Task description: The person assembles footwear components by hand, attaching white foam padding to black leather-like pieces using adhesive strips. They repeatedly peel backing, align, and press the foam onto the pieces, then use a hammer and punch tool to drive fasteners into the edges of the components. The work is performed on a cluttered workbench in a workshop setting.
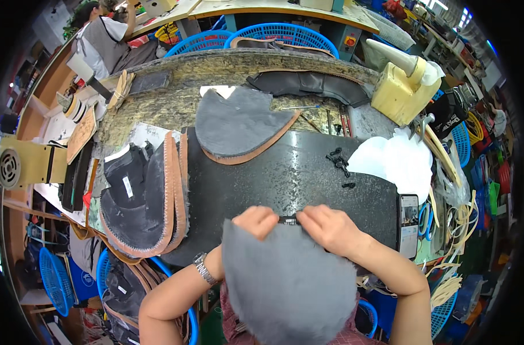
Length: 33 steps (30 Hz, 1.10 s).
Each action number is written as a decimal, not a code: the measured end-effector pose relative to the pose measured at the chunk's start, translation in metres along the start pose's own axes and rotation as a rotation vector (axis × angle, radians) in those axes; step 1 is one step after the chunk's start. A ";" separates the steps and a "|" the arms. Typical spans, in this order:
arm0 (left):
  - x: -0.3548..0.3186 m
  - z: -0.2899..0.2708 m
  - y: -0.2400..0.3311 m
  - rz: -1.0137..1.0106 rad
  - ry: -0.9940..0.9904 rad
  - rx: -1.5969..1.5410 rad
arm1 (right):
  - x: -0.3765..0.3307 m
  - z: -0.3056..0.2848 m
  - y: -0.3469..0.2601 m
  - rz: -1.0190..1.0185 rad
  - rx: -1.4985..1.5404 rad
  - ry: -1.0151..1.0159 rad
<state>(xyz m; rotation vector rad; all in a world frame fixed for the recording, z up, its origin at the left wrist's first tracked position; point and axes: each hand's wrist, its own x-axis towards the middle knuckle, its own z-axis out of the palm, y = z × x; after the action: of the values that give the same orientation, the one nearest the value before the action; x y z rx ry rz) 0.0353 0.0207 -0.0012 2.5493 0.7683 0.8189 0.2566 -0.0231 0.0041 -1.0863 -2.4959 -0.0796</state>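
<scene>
Head: grey piece [291, 282] runs bodyward.

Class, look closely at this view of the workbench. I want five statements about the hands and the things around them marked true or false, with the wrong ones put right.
1. The left hand and right hand both hold the edge of the grey fuzzy piece. True.
2. The metal-band watch is worn on the right wrist. False: it is on the left wrist.
3. A small black tag shows between the two hands. True.
4. The phone lies to the left of the grey fuzzy piece. False: it lies to its right.
5. Small black pieces lie on the black sheet. True.
</scene>
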 end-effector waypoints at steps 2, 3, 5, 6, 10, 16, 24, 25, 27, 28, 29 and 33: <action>0.000 0.007 -0.002 0.169 -0.009 0.171 | -0.006 0.006 0.005 -0.160 -0.152 0.014; -0.002 0.014 -0.005 0.257 0.014 0.278 | -0.006 0.007 0.008 -0.201 -0.196 0.030; 0.001 0.013 -0.001 0.322 -0.032 0.368 | -0.006 0.005 0.011 -0.287 -0.276 0.063; 0.000 0.015 -0.002 0.366 -0.036 0.434 | -0.006 0.003 0.010 -0.307 -0.309 0.067; 0.005 0.015 0.002 0.483 -0.104 0.559 | -0.007 0.008 0.008 -0.224 -0.210 0.039; 0.005 0.011 0.004 0.482 -0.252 0.545 | -0.007 0.005 0.013 -0.201 -0.038 -0.110; 0.026 -0.012 -0.005 0.168 -0.454 0.047 | -0.033 -0.044 0.033 0.001 0.235 -0.468; 0.032 -0.019 -0.006 0.121 -0.504 -0.013 | -0.035 -0.049 0.032 0.040 0.271 -0.488; 0.038 -0.021 -0.015 0.018 -0.615 -0.097 | -0.047 -0.052 0.026 0.095 0.251 -0.400; 0.043 -0.022 -0.014 -0.066 -0.677 -0.150 | -0.056 -0.057 0.018 0.153 0.238 -0.323; 0.050 -0.027 -0.011 -0.149 -0.733 -0.199 | -0.063 -0.063 0.009 0.208 0.219 -0.244; 0.036 -0.001 0.003 -0.144 -0.512 -0.071 | -0.102 -0.076 -0.060 0.000 0.152 -0.142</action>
<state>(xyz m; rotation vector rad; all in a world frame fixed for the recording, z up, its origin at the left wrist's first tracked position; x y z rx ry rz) 0.0610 0.0399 0.0166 2.4424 0.7221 0.1283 0.3028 -0.1511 0.0403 -1.0624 -2.5778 0.1910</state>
